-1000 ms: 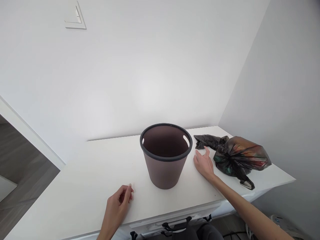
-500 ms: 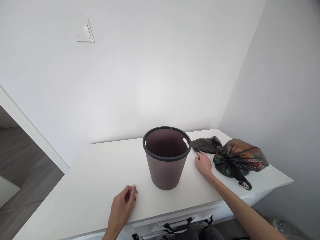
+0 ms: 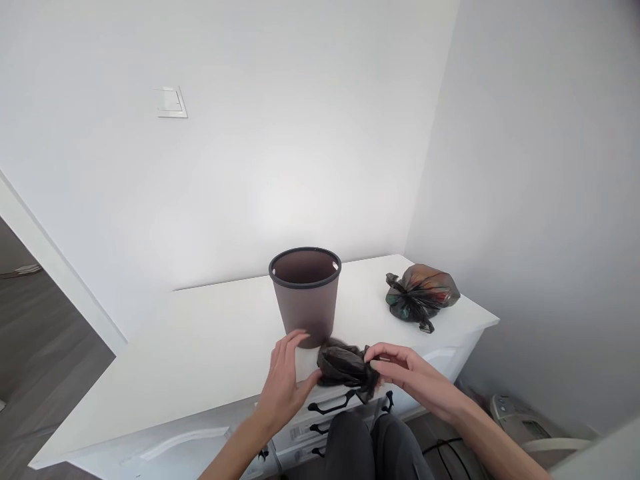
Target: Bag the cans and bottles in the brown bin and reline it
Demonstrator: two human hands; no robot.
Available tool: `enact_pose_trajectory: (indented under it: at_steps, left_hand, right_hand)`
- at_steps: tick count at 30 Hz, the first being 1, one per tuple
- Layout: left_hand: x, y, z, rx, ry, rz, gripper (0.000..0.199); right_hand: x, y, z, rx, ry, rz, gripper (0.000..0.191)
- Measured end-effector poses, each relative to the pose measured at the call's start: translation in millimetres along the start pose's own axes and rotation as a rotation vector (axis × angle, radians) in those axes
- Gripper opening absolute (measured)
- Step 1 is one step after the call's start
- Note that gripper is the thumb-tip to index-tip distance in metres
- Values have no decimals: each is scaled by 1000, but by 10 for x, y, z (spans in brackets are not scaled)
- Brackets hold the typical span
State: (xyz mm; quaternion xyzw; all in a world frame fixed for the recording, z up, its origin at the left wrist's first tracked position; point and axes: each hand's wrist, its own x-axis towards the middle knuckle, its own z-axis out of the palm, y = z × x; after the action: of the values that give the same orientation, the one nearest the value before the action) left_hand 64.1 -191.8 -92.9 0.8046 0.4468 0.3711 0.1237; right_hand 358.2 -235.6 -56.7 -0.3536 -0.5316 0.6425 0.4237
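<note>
A crumpled black plastic bag [image 3: 342, 363] is held up over the front edge of the white cabinet top. My right hand [image 3: 395, 363] pinches its right end between thumb and fingers. On the bag's left side is my left hand [image 3: 287, 377], open, fingers spread, the thumb tip at or very close to the plastic; I cannot tell if it touches. Just behind both hands stands a brown waste bin [image 3: 307, 310] with a black rim, upright; its inside shows only in part. To the right lies a knotted dark see-through bag [image 3: 423, 293] with colourful contents.
The white cabinet [image 3: 200, 373] has black drawer handles [image 3: 331, 403] facing my knees [image 3: 350, 447]. White walls rise behind and to the right, with a light switch [image 3: 173, 102]. A pale device [image 3: 520, 420] and a black cable [image 3: 445, 457] are on the floor at right.
My right hand has brought the black bag from beside the bin to the front edge. My left hand has moved right and opened. The view has shifted.
</note>
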Motion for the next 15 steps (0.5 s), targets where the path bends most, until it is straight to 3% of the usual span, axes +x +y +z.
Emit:
enact_pose_trajectory:
  at_steps: [2,5,7,9,12,15]
  left_hand:
    - [92,340,-10,-155,-106,-12,59]
    - [176,758,-76,-387,-328,-102,35]
    - [169,908,-116,-483,-365,-184,44]
    - [105,929,-135,-504,-288,-209,47]
    - [-56,760,-125,-464,-104,-211,50]
    - [-197,501,-133,-441,18,-329,65]
  right_hand:
    - [-140,-168,38,54,17,-60,24]
    - [-252,-287,62,117,95,-137,25]
    - [-281,-306,81,132,176,-146,37]
    - [-288,-292,105,154,260,-129,62]
    - [-280,-210,131,178,318,-41,90]
    - [-270,-83,125,138,283,28,74]
